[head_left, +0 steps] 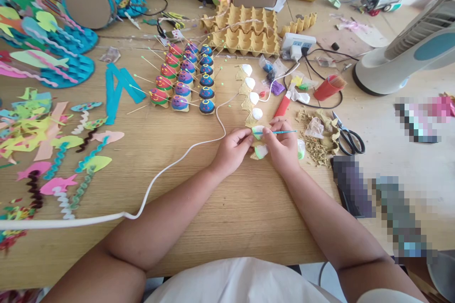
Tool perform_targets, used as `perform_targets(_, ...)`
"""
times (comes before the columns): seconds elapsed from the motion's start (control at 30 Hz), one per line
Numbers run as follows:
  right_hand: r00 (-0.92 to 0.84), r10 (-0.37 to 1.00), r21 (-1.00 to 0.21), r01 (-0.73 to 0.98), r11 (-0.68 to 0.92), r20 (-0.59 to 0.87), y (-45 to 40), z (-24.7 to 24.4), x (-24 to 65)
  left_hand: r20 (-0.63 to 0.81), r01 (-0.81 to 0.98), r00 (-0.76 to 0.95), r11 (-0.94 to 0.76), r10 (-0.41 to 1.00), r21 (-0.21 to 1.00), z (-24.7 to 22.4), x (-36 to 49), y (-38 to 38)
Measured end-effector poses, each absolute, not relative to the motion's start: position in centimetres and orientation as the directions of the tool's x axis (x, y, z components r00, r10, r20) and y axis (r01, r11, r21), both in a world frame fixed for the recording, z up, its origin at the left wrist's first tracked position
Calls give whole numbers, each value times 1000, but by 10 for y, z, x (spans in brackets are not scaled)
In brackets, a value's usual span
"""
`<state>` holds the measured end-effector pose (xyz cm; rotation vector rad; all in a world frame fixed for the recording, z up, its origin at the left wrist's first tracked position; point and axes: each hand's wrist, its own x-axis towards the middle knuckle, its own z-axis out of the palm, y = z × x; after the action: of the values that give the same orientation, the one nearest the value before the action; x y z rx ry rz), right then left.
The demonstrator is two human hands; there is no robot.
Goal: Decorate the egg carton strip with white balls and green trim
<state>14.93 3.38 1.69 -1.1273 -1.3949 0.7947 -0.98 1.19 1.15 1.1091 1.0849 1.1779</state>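
My right hand (pixel 284 144) pinches a thin blue stick tool (pixel 288 131), whose left end lies over a green-and-white patch on an egg-carton strip (pixel 248 89). From the left, the fingers of my left hand (pixel 235 147) close on the edge of that same strip. White clay (pixel 253 98) covers one side of each upper cup; the two cups nearest me also show light green (pixel 261 152). Beside my right hand lies a small bag with white and green (pixel 301 149). Left of the strip stand rows of painted cups (pixel 182 89) in red, purple and blue.
A white cable (pixel 170 155) crosses the table left of my hands. To the right are carton scraps (pixel 317 150), black scissors (pixel 350 139), a red cup (pixel 327 87) and a white fan (pixel 377 68). Paper fish (pixel 59 183) lie at the left, egg cartons (pixel 245 33) behind.
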Motion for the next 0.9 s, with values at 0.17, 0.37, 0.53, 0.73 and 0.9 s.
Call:
perform_targets(0.17, 74, 938, -929, 186, 320, 338, 34, 16, 149, -48, -137, 72, 57, 996, 989, 11, -10, 12)
perform_targets(0.37, 70, 935, -920, 219, 326, 348, 32, 18, 150, -53, -137, 71, 62, 996, 989, 12, -9, 11)
perform_targets(0.53, 61, 928, -914, 206, 349, 368, 32, 19, 149, -69, -163, 72, 80, 995, 983, 11, -9, 12)
perform_targets(0.73, 65, 924, -904, 244, 352, 377, 32, 20, 148, -69, -163, 64, 78, 996, 983, 12, -9, 13)
perform_targets(0.9, 65, 924, -901, 257, 350, 378, 32, 20, 149, -72, -173, 63, 82, 995, 982, 12, -9, 13)
